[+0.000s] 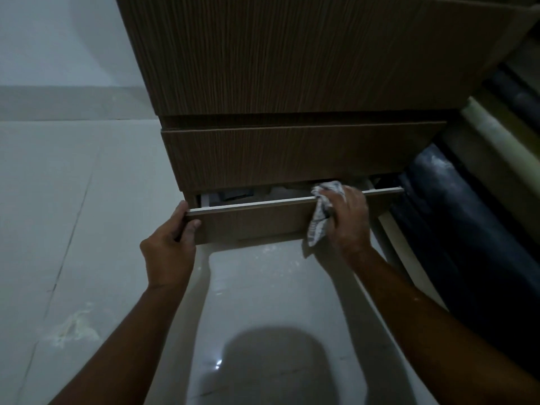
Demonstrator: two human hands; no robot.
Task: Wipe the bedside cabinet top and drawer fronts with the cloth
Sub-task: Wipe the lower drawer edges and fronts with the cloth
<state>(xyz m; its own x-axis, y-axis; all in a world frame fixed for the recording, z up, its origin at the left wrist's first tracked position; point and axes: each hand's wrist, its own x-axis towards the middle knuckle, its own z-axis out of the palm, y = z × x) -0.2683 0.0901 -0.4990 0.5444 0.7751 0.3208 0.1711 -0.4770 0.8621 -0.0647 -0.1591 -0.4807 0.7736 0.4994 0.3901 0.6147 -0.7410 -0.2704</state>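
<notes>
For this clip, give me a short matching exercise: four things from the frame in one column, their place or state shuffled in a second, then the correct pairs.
Column 1:
1. left hand
2. right hand
3. bottom drawer
4. middle drawer

Column 2:
A. shut, flush with the cabinet
B. pulled partly open
C. grips the drawer front's left end
D. presses the checked cloth over the drawer front's top edge

Pairs: 1-C, 2-D, 3-B, 4-A
</notes>
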